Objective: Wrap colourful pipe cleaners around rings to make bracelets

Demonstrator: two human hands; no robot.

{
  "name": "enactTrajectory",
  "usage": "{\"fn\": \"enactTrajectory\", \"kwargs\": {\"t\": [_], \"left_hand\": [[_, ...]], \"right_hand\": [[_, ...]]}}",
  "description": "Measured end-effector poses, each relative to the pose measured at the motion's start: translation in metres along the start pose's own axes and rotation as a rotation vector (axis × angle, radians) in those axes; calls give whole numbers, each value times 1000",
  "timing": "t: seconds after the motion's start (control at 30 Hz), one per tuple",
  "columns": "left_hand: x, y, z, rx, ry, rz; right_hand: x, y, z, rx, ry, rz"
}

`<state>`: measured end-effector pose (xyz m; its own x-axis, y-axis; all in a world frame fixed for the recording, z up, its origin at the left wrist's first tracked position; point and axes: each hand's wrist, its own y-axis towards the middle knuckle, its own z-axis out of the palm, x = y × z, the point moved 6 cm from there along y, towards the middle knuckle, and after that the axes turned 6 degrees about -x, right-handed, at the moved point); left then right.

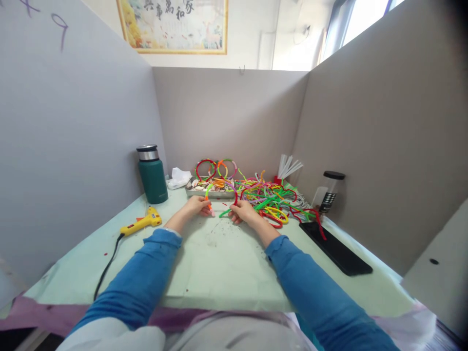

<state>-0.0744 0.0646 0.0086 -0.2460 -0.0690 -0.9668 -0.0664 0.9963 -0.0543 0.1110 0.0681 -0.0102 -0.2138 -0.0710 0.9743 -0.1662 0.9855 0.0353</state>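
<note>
My left hand (196, 205) is closed on one end of an arched hoop wrapped in coloured pipe cleaner (223, 184), near its orange and pink tip. My right hand (243, 212) grips the other end of the same hoop, where a green pipe cleaner strand sticks out to the left. The hoop stands up between both hands over the pale green table cover (215, 263). A tangled heap of loose pipe cleaners (270, 197) in green, yellow, red and pink lies just right of my right hand.
A metal tray (204, 192) with shells and more wrapped hoops sits behind my hands. A green thermos (152, 174) and yellow glue gun (142, 223) with black cord are left. A black phone (334, 248), dark-lidded jar (329, 192), white sticks (288, 167) are right. Grey partitions enclose the desk.
</note>
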Motion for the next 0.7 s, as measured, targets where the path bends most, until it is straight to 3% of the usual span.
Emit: {"fn": "enactTrajectory", "kwargs": {"t": [0.47,0.7], "left_hand": [[-2,-2,-2,-26,19,-12],[-15,9,-20,-135,-73,32]], "right_hand": [[1,-1,0,-37,-18,-31],[-1,0,3,-23,-41,-47]]}}
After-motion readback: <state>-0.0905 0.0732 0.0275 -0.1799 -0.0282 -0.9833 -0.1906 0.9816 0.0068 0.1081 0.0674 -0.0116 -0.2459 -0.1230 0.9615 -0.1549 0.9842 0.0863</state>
